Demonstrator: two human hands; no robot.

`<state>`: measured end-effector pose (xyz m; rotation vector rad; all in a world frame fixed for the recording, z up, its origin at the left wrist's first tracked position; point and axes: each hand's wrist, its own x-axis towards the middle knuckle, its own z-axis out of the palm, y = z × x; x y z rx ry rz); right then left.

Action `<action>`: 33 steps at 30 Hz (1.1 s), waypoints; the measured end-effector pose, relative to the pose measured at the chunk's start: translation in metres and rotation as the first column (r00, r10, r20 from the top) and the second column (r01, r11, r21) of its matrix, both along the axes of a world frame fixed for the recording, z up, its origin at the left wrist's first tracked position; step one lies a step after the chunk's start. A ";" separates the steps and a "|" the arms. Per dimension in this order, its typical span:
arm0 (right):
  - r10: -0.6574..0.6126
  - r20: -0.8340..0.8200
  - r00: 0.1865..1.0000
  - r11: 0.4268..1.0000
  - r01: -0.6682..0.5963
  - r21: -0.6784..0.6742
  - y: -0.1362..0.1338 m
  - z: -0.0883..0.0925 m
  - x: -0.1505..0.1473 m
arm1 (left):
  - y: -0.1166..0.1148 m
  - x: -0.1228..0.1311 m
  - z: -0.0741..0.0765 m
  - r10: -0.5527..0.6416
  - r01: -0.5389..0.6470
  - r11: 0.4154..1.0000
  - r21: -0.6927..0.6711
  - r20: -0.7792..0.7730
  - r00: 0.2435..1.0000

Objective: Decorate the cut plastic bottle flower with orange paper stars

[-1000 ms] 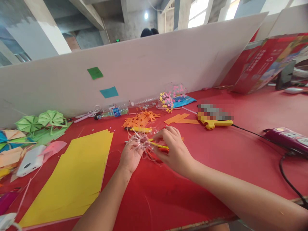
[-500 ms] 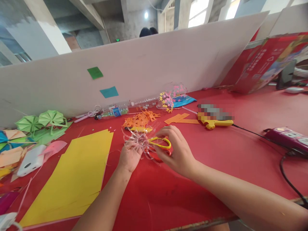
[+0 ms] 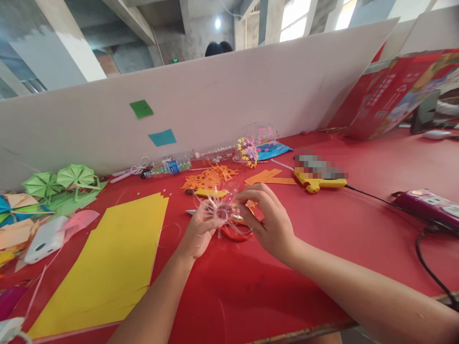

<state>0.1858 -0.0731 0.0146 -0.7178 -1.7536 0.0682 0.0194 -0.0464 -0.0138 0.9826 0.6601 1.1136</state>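
Observation:
My left hand (image 3: 198, 232) and my right hand (image 3: 269, 220) meet over the red table (image 3: 322, 229), both closed on a clear plastic flower (image 3: 222, 208) cut from a bottle, its thin strips fanning outward. The left hand holds it from below, the right pinches its right side. Under the flower lie scissors with yellow and red handles (image 3: 234, 231), partly hidden by my fingers. Just beyond lies a yellow-handled tool (image 3: 210, 193).
A large yellow paper sheet (image 3: 107, 263) lies left. Orange cut stars (image 3: 210, 177), a plastic bottle (image 3: 172, 167), a star-decorated bottle (image 3: 256, 141) and a yellow glue gun (image 3: 319, 180) lie behind. Green folded paper (image 3: 60, 184) sits far left, a purple power strip (image 3: 428, 205) right.
The scissors, lifted in my right hand half a second ago, now lie on the table. The plastic flower has shifted right, and my right hand has come onto it.

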 end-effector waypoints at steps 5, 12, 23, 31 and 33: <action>-0.053 0.015 0.998 0.999 0.053 0.011 0.002 0.001 0.001 | 0.001 0.000 -0.004 0.045 -0.042 0.998 0.038 -0.078 0.996; -0.089 -0.026 0.996 0.992 0.091 0.085 -0.001 0.007 0.004 | 0.011 -0.003 -0.013 0.245 -0.230 0.963 0.138 -0.097 0.965; -0.003 0.160 0.987 0.999 -0.003 0.036 -0.007 0.002 -0.005 | 0.007 -0.001 -0.015 0.323 -0.270 0.928 0.255 -0.198 0.925; -0.017 0.040 0.999 0.980 0.025 -0.198 -0.006 0.002 -0.005 | 0.009 -0.002 -0.017 0.341 -0.274 0.920 0.281 -0.226 0.912; -0.007 -0.086 0.996 0.940 -0.023 -0.339 -0.007 0.002 -0.007 | 0.008 -0.002 -0.017 0.336 -0.270 0.923 0.273 -0.236 0.912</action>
